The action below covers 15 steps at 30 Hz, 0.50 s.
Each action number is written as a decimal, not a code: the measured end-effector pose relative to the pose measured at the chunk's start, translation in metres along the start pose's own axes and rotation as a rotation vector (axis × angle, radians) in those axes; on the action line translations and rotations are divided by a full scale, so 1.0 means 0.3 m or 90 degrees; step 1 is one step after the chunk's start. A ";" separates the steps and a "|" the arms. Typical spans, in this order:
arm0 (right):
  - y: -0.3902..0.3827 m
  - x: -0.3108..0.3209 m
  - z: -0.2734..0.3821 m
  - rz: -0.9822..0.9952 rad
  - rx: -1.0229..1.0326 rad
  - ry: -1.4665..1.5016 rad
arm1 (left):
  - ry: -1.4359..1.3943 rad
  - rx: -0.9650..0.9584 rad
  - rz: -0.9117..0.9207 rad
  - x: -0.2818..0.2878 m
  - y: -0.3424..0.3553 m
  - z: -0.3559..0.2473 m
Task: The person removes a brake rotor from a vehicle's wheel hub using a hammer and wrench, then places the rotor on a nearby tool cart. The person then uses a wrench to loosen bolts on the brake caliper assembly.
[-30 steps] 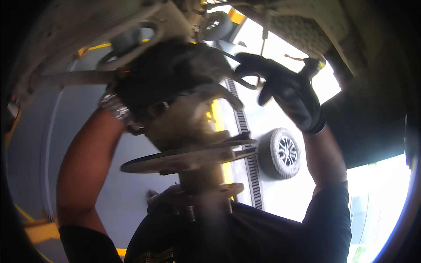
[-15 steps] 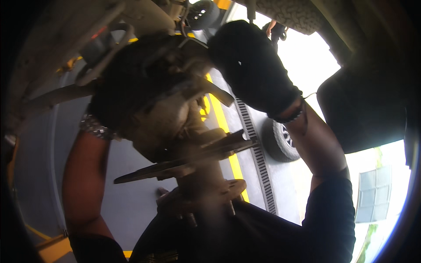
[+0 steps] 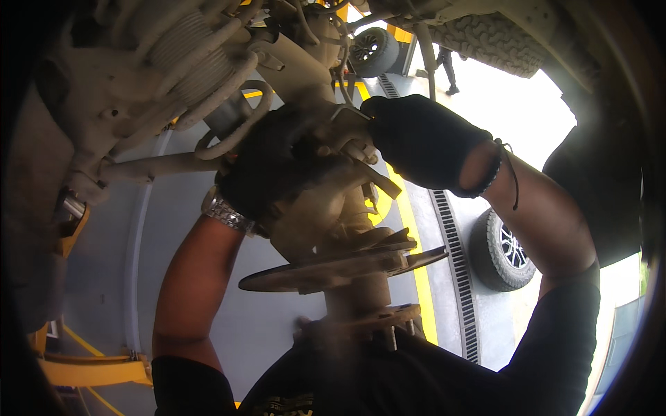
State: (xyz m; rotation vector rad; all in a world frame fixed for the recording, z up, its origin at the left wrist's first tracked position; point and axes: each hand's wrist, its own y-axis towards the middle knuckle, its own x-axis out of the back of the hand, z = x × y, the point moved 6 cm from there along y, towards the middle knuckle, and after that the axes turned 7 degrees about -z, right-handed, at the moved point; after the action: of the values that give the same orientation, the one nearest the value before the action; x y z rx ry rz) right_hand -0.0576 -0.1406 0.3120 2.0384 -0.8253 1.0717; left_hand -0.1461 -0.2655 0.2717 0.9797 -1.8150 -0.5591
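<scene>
My left hand (image 3: pixel 257 163), in a black glove with a metal watch at the wrist, is against the dirty steering knuckle assembly (image 3: pixel 312 208); its fingers are lost in shadow. My right hand (image 3: pixel 420 139), also black-gloved and with a braided bracelet, curls at a metal bracket (image 3: pixel 350 119) on the upper part of the assembly; what its fingers grip is hidden. Below both hands are a rusty brake disc (image 3: pixel 298 277) and a hub flange (image 3: pixel 395 313) with protruding studs.
Vehicle underside, coil spring (image 3: pixel 194 55) and hose (image 3: pixel 253 118) overhead. Loose wheels (image 3: pixel 513 253) (image 3: pixel 371 50) stand on the floor by a drain grate (image 3: pixel 454 263). Yellow lift arm (image 3: pixel 97 371) lies at lower left. A person's legs (image 3: pixel 447 69) show at the upper right.
My right hand first reached in from the right with fingers apart, then curled in at the upper assembly. The view has shifted, showing more underside. My left hand stays at the assembly.
</scene>
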 end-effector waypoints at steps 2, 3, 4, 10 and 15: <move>0.008 0.024 -0.007 0.014 -0.113 0.096 | -0.007 -0.007 0.015 -0.005 0.007 -0.018; 0.015 0.026 -0.011 0.002 -0.149 0.121 | -0.008 -0.008 0.025 -0.002 0.008 -0.026; 0.007 0.005 -0.014 -0.036 -0.150 0.098 | 0.023 -0.035 0.036 0.011 0.014 -0.036; 0.011 0.007 -0.021 -0.073 -0.106 0.058 | 0.119 -0.154 -0.032 0.002 -0.006 -0.003; -0.014 0.010 -0.005 -0.134 -0.118 0.019 | 0.037 0.003 0.003 0.021 0.001 -0.004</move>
State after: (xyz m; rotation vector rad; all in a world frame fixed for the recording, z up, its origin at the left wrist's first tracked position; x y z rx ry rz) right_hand -0.0538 -0.1376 0.3141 1.9013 -0.6523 0.8731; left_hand -0.1464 -0.2703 0.2758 0.9842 -1.7679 -0.5195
